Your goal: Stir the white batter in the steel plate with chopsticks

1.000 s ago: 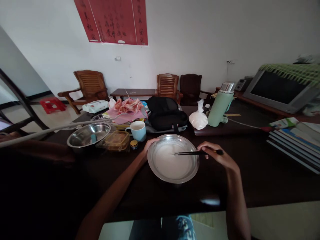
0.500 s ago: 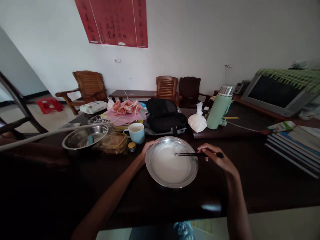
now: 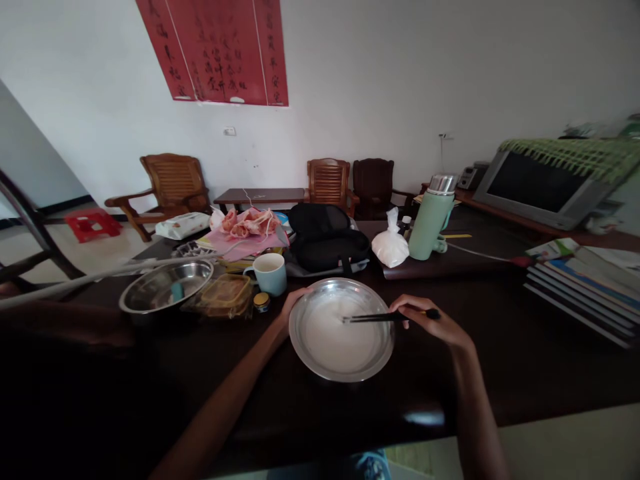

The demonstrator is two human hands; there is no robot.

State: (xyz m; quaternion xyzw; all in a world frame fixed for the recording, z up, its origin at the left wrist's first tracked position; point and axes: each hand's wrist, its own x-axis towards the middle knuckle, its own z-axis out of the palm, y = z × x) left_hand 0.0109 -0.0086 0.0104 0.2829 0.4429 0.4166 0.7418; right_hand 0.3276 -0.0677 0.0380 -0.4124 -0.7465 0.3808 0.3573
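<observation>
A round metal basin (image 3: 300, 357) stands on the dark table, with a whitish, batter-like mixture (image 3: 340, 340) in it. My left hand (image 3: 294, 303) grips the basin's left rim; part of its fingers is hidden at the edge. Dark chopsticks (image 3: 367, 319) are held in my right hand (image 3: 425, 317), over the right rim. Their tips reach into the mixture near the middle of the basin. Behind the basin, a knotted clear bag of white powder (image 3: 390, 247) sits to the right, and a light blue mug (image 3: 271, 275) stands to the left.
Left of the basin are a small yellow-lidded jar (image 3: 261, 302), a plastic food box (image 3: 227, 297) and another metal basin (image 3: 137, 303). A black bag (image 3: 327, 247) lies behind. A green thermos (image 3: 430, 223) and a stack of books (image 3: 585, 293) are on the right.
The chopsticks' tips have shifted slightly left and toward me within the mixture, and my right hand has moved with them. The whole view has shifted slightly. My left hand stays on the rim.
</observation>
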